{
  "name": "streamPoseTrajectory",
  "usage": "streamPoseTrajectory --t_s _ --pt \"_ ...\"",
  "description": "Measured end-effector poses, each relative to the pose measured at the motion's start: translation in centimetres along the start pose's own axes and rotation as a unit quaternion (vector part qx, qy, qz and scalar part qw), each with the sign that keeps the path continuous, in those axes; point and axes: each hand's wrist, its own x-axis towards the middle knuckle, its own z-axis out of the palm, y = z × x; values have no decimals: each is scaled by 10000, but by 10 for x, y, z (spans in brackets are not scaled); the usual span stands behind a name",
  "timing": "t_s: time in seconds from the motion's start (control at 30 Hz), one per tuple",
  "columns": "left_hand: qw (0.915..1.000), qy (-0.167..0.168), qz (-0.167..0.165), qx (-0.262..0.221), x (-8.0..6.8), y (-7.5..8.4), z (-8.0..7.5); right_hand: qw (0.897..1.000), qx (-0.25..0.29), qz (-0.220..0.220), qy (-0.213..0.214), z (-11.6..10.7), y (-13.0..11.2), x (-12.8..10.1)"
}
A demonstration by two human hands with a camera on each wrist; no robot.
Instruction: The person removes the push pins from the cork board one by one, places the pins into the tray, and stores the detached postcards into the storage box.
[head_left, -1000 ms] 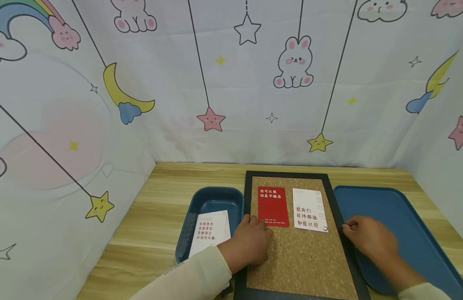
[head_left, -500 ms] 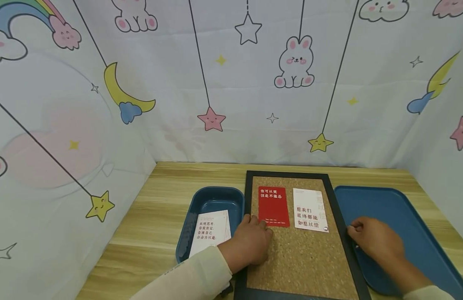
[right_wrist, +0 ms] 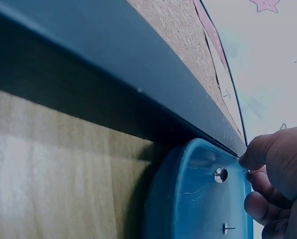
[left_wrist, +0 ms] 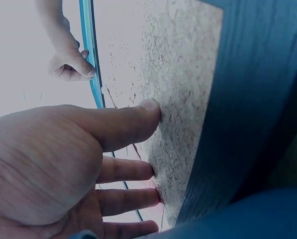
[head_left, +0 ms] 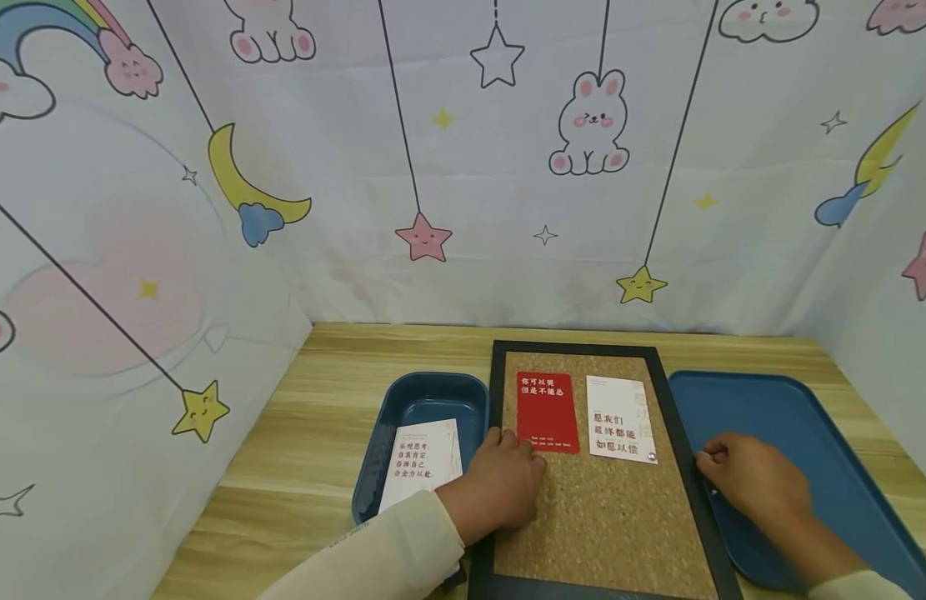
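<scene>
My left hand (head_left: 503, 483) lies over the left frame of a corkboard (head_left: 598, 525), its fingertips at the lower edge of a red card (head_left: 547, 404). In the left wrist view its fingers (left_wrist: 128, 201) are fairly straight and touch the board. Beside the red card is a white card (head_left: 616, 404) with a silver thumbtack (head_left: 652, 457) at its lower right corner. Over the blue tray (head_left: 800, 417), close to the board's right frame, my right hand (head_left: 758, 483) pinches a thumbtack (right_wrist: 244, 172), mostly hidden by the fingers. Two more thumbtacks (right_wrist: 221, 175) lie in that tray.
A deeper blue container (head_left: 432, 383) with several printed cards (head_left: 421, 458) stands left of the board, partly behind my left sleeve. The wood-grain table (head_left: 275, 500) runs back to a patterned cloth (head_left: 342, 275).
My right hand has shifted slightly right, off the board's frame and over the tray, exposing a thumbtack beside it. Over the last half second it stays nearly still. The left hand has not moved.
</scene>
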Motion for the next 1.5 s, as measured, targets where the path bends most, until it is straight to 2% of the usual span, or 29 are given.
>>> streamPoseTrajectory --t_s 0.7,0.83,1.07,1.5 --pt "10000 -33 14 9 -1 0 -3 10000 -17 33 38 -1 -3 3" --pt "10000 -25 17 -1 -1 0 -2 9999 102 -32 -46 0 -12 3" --pt "10000 -36 19 -60 0 0 -2 9994 76 -239 232 4 -32 4" --pt "10000 -2 14 -6 -1 0 -3 9975 240 -503 426 19 -57 8"
